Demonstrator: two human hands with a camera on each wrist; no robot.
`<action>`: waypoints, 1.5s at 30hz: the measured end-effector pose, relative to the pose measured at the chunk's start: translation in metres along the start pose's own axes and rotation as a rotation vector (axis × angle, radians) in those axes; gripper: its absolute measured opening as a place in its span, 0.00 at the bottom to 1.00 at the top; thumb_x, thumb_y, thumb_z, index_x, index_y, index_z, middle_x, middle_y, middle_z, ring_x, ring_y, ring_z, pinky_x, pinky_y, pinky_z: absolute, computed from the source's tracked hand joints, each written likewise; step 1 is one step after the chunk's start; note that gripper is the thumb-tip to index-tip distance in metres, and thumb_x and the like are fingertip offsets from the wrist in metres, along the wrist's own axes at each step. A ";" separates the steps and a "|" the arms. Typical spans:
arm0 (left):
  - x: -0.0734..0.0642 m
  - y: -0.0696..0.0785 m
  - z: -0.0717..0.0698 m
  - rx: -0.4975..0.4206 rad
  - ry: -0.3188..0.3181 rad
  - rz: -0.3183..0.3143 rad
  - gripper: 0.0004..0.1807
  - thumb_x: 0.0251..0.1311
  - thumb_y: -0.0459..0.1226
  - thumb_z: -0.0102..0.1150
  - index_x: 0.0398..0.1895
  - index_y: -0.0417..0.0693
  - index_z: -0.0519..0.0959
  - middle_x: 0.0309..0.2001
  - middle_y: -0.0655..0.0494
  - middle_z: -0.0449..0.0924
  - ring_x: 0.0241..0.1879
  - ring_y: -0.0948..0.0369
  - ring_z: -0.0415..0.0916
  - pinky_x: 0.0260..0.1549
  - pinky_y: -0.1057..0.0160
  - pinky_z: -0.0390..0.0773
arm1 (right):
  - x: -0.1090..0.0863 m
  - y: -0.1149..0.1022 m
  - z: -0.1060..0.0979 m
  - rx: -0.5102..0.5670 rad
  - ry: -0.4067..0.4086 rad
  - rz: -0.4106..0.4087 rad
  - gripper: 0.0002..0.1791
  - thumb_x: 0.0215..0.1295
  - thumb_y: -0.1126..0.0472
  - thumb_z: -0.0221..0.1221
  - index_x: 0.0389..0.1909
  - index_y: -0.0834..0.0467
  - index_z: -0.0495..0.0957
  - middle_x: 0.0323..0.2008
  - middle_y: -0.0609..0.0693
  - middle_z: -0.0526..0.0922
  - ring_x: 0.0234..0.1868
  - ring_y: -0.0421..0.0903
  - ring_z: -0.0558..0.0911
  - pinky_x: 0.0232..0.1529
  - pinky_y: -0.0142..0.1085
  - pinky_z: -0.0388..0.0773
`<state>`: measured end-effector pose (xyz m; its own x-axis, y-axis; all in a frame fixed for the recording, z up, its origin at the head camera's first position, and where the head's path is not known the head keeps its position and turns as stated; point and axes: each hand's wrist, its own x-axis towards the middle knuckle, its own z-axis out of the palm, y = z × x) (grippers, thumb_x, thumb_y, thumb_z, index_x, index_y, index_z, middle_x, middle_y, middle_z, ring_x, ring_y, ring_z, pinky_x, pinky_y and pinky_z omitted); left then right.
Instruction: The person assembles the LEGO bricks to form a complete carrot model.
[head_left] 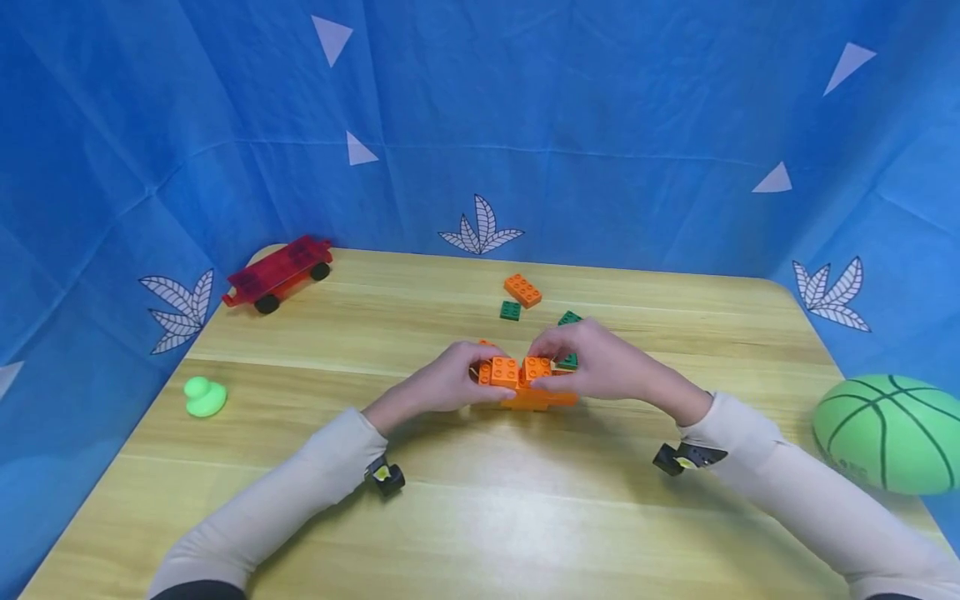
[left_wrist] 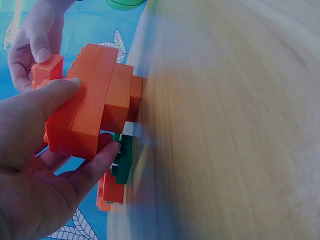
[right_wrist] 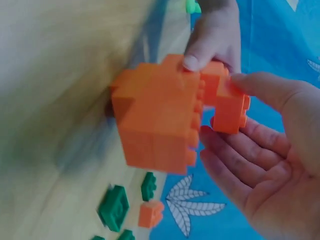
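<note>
A stepped structure of stacked orange toy bricks [right_wrist: 155,115] stands low over the table in front of the person. The left hand [head_left: 453,379] grips it at one end, thumb on one side and fingers on the other, as the left wrist view shows. Between thumb and fingers, the right hand [head_left: 600,362] pinches a small orange brick [right_wrist: 230,110]. In the right wrist view a gap shows between this brick and the studs of the structure. Another small orange brick [head_left: 505,372] sits on top, beside the left thumb.
Behind the hands lie a loose orange brick [head_left: 522,290], a small green brick [head_left: 511,310] and more green bricks [right_wrist: 114,207]. A red toy wagon [head_left: 281,271] stands at the back left, a green rubber duck [head_left: 204,397] at left, a green ball [head_left: 888,433] at right.
</note>
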<state>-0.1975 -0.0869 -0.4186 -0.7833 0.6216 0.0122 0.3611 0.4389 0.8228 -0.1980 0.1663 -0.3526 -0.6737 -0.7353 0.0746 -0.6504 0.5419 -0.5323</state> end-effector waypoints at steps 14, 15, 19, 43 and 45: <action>0.000 0.000 0.001 -0.002 -0.005 0.016 0.18 0.61 0.41 0.73 0.53 0.49 0.84 0.42 0.57 0.84 0.37 0.62 0.76 0.33 0.69 0.81 | 0.000 0.000 0.013 0.007 0.070 -0.001 0.16 0.60 0.56 0.74 0.47 0.57 0.89 0.42 0.49 0.92 0.42 0.44 0.90 0.46 0.44 0.88; 0.000 -0.001 0.001 -0.006 -0.009 0.017 0.18 0.61 0.41 0.73 0.53 0.49 0.84 0.42 0.56 0.84 0.37 0.62 0.76 0.33 0.69 0.81 | -0.001 0.000 0.013 0.010 0.070 0.004 0.16 0.60 0.56 0.74 0.47 0.56 0.89 0.42 0.49 0.92 0.42 0.44 0.90 0.46 0.44 0.88; -0.001 -0.002 0.003 -0.020 -0.024 0.018 0.18 0.61 0.40 0.73 0.53 0.48 0.84 0.43 0.56 0.84 0.37 0.62 0.77 0.35 0.68 0.83 | -0.004 0.000 0.016 0.012 0.070 0.008 0.16 0.60 0.55 0.74 0.48 0.56 0.89 0.43 0.49 0.92 0.41 0.42 0.89 0.44 0.42 0.88; 0.001 0.003 0.000 0.001 -0.005 -0.007 0.19 0.61 0.42 0.73 0.54 0.49 0.84 0.44 0.57 0.85 0.37 0.62 0.77 0.34 0.69 0.81 | 0.000 0.000 0.015 0.067 0.080 0.051 0.16 0.59 0.56 0.74 0.48 0.56 0.89 0.41 0.49 0.92 0.41 0.44 0.89 0.44 0.40 0.88; 0.000 0.003 0.000 -0.001 -0.006 -0.011 0.19 0.61 0.41 0.73 0.54 0.49 0.84 0.44 0.57 0.85 0.37 0.62 0.77 0.34 0.69 0.81 | 0.001 0.000 0.015 0.078 0.075 0.056 0.16 0.59 0.56 0.75 0.48 0.56 0.89 0.41 0.49 0.92 0.41 0.44 0.89 0.44 0.40 0.88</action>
<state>-0.1965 -0.0858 -0.4158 -0.7841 0.6206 0.0000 0.3520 0.4447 0.8236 -0.1930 0.1596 -0.3648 -0.7343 -0.6708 0.1043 -0.5837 0.5454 -0.6015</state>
